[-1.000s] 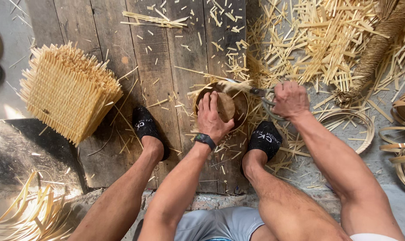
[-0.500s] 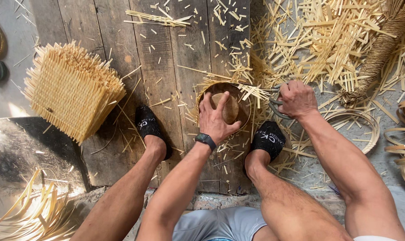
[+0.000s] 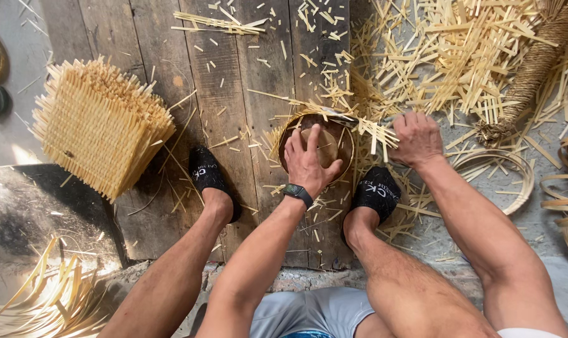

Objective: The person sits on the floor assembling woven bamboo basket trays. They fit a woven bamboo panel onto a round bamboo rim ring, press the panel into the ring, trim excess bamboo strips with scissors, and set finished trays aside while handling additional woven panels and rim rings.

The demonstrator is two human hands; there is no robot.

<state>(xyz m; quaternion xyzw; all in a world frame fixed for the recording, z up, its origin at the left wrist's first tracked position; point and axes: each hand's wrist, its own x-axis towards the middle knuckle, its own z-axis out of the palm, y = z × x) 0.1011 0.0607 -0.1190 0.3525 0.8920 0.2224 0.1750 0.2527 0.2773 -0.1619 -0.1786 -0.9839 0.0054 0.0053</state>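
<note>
I see my left hand [image 3: 309, 164] resting on the round basket [image 3: 316, 145], which sits on the planks [image 3: 234, 112] between my two feet. My right hand [image 3: 417, 139] is just right of it. The stack of mats [image 3: 99, 125] lies far left; the heap of strips [image 3: 459, 56] behind, to the right.

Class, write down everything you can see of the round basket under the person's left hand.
The round basket looks woven of pale bamboo strips around a darker brown rim, with loose strip ends sticking out on its left and right sides. It sits on the wooden planks between the person's two feet. The left hand lies spread over its middle, pressing a light, round wooden block into it. The right hand rests at its right edge among the jutting strips.
</note>
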